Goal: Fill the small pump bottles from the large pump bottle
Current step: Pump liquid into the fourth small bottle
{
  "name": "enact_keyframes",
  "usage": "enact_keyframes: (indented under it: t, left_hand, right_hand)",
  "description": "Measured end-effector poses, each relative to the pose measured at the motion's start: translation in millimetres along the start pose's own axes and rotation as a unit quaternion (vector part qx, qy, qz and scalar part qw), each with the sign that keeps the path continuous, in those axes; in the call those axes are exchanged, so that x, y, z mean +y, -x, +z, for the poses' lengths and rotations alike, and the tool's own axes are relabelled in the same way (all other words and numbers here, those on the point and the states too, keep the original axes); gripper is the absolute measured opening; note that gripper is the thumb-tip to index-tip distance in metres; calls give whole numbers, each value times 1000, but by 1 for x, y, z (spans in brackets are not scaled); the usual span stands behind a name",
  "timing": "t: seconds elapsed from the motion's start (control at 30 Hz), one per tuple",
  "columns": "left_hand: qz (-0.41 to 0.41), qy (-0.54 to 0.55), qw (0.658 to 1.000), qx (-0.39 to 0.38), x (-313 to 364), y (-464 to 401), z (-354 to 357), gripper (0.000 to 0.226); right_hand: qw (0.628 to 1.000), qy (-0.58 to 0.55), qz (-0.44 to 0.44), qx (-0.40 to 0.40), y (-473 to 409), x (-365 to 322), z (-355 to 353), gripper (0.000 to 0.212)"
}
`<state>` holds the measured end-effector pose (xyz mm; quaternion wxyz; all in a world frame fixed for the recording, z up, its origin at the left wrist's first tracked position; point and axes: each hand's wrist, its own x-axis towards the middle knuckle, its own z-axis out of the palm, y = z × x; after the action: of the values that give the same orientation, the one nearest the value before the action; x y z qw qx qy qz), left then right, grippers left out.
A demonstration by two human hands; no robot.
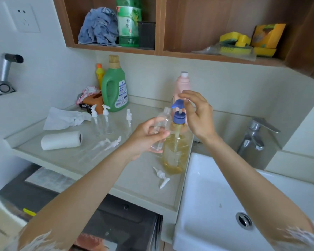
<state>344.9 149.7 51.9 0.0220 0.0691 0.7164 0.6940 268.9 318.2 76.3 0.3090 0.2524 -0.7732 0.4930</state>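
Observation:
The large pump bottle [176, 151] of amber liquid stands on the counter [130, 187] beside the sink, its blue pump head [178, 104] raised. My left hand [145, 138] grips an uncapped clear small bottle [160, 127], tilted, its mouth just under the blue nozzle. My right hand [198, 115] hovers with fingers spread loosely around the pump head, thumb near the top; I cannot tell if it touches. A loose white pump cap [161, 176] lies in front of the large bottle. Further left stand three small bottles [105, 120] with pumps, and two more [105, 144] lie flat.
A white sink [225, 196] with a chrome tap [256, 134] is at the right. Behind stand a pink bottle [181, 86] and a green detergent jug [114, 87]. A paper towel roll [62, 140] and a crumpled tissue [63, 118] lie at the left. Shelves hang above.

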Motion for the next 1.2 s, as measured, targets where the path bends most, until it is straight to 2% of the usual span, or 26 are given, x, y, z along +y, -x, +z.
enact_keyframes:
  t: [0.17, 0.3, 0.43, 0.73, 1.0, 1.1, 1.2]
  left_hand:
    - [25, -42, 999, -7, -4, -14, 1, 41]
    - [34, -16, 999, -29, -3, -14, 5, 33]
    - [51, 15, 998, -28, 5, -14, -6, 35]
    - [19, -43, 996, -76, -9, -15, -30, 27]
    - [30, -39, 995, -92, -6, -26, -33, 44]
    - [45, -31, 994, -92, -7, -30, -32, 61]
    - [48, -27, 994, -98, -8, -34, -31, 60]
  right_hand:
    - [1000, 1, 23, -11, 3, -2, 8, 31]
    - [999, 35, -17, -15, 5, -2, 4, 30]
    - [1000, 7, 4, -16, 4, -1, 2, 34]
    - [998, -14, 25, 49, 8, 2, 15, 35]
    - [996, 28, 0, 85, 11, -1, 24, 32]
    - [995, 39, -23, 93, 13, -1, 25, 33]
    - [994, 40, -32, 93, 13, 0, 23, 35]
